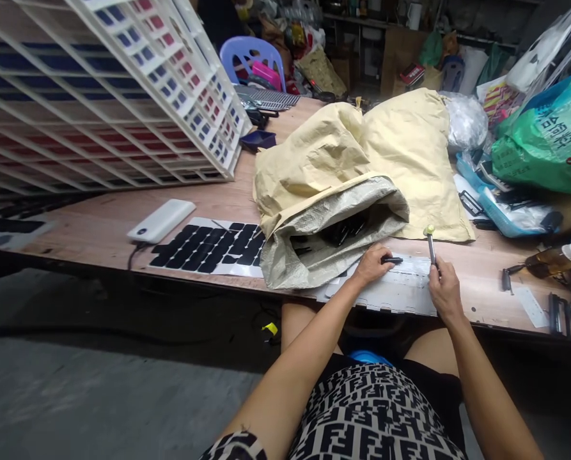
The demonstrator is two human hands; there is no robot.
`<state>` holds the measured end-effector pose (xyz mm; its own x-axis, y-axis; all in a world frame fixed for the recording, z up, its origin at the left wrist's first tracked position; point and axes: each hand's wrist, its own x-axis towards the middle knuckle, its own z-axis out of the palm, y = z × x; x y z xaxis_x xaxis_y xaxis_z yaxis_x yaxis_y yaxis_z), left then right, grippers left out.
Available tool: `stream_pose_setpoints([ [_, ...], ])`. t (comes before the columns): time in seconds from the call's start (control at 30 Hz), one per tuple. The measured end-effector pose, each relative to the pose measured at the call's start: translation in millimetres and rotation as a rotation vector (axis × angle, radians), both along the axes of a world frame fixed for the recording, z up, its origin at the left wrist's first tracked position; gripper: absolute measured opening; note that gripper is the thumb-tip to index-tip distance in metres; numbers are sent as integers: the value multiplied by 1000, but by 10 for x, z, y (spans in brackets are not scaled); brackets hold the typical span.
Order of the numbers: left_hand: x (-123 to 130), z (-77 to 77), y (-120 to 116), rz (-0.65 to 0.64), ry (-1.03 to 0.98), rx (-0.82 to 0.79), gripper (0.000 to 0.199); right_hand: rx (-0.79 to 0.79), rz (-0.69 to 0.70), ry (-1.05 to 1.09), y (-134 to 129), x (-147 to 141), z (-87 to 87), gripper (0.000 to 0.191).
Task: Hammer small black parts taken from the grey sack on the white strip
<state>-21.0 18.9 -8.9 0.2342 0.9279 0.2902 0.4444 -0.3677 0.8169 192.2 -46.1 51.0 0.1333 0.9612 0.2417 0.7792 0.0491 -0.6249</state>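
Black part axis: small slim black rod-like part [392, 260] lies L–R, free end pointing R; over pale flat sheet [378, 299], nr table edge.
Tool axis: slim silvery tool w/ yellow-green tip [431, 248] runs away from body, tip at far end.
Sack: pale-yellow creased sack w/ grey woven lining [309, 153], mouth open, black pcs inside.
L hand [372, 264]: fingers pinch part, forearm angled in.
R hand [444, 289]: wrapped round tool's near end.

Two hands [374, 263], two tan sacks [419, 147], one white basket [232, 167], one white power bank [163, 220] and one capped bottle [556, 262] at one desk [486, 281].
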Motion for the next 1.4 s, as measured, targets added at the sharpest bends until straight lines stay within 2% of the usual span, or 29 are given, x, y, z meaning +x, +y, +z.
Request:
stream_pose_setpoints([
  [0.13, 4, -16, 9, -2, -1, -11, 15, -143, 122, 227, -446, -94, 15, 44],
  [0.23, 6, -14, 5, 1, -17, -13, 17, -205, 151, 251, -572, -160, 11, 44],
  [0.5, 49, 33, 20, 49, -11, -155, 19, -22, 206, 123, -548, -234, 41, 40],
  [0.63, 62, 50, 33, 56, 8, -179, 19, -50, 207, 79, -532, -220, -12, 38],
  [0.73, 55, 61, 32, 43, 17, -176, 19, -48, 188, 86, -516, -238, 24, 38],
  [0.87, 39, 68, 31, 25, 5, -145, 18, -21, 243, 92, -529, -327, 89, 40],
  [0.97, 36, 71, 42, 12, 3, -144, 16, -79, 284, 83, -534, -371, 65, 39],
  [1.07, 32, 70, 50, 2, 8, -140, 16, -88, 254, 72, -420, -332, 23, 38],
  [1.17, 23, 54, 36, 12, 5, -123, 18, -9, 156, -2, -109, -223, 3, 39],
  [1.27, 28, 31, 31, 25, 6, -115, 18, 22, 31, -213, 286, -116, -24, 39],
  [1.4, 53, 74, 77, 13, 1, -115, 16, -83, -117, -488, 602, -87, -99, 38],
])
